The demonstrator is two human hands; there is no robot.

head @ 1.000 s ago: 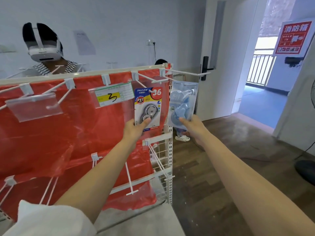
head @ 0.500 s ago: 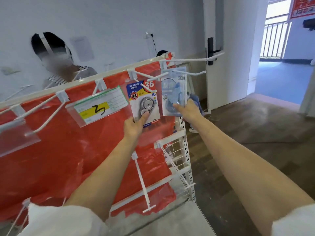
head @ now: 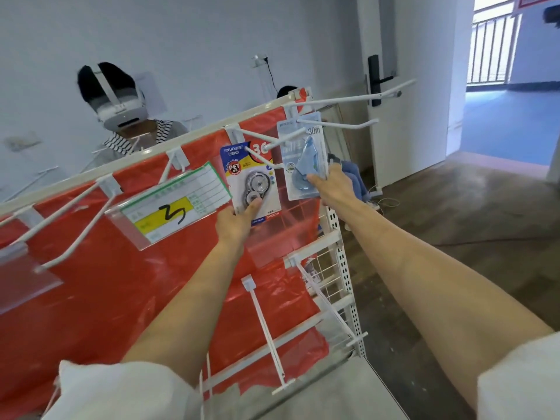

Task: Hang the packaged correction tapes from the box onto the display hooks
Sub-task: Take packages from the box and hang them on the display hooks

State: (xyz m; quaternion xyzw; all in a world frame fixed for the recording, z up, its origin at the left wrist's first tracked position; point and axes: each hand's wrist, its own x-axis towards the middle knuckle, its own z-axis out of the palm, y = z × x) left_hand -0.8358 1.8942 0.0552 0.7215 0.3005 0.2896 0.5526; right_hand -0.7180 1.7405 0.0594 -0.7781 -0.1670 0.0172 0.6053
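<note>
Progress: two packs up at the top rail of the rack (head: 342, 247), each with a hook through its hang hole, both held by hand. Judged: mid-hanging, neither pack released. Box not in view, so remaining count cannot be told. Other hooks along the rail and lower down are bare.

Left hand (head: 238, 221): fingers curled at lower edge of the PET pack (head: 251, 180), thumb pressed on its front. Pack sits on the left hook (head: 263, 159), partway along the wire.

Right hand (head: 331, 184): pinches lower right corner of the blue pack (head: 303, 159), which hangs on the right hook (head: 339, 125), near the rail.

Packs: PET pack is a printed card, red/yellow/blue, clear blister over a round grey dispenser. Blue pack is pale, translucent, blue teardrop dispenser, marked 30m. Both hang roughly upright, side by side, not touching
</note>
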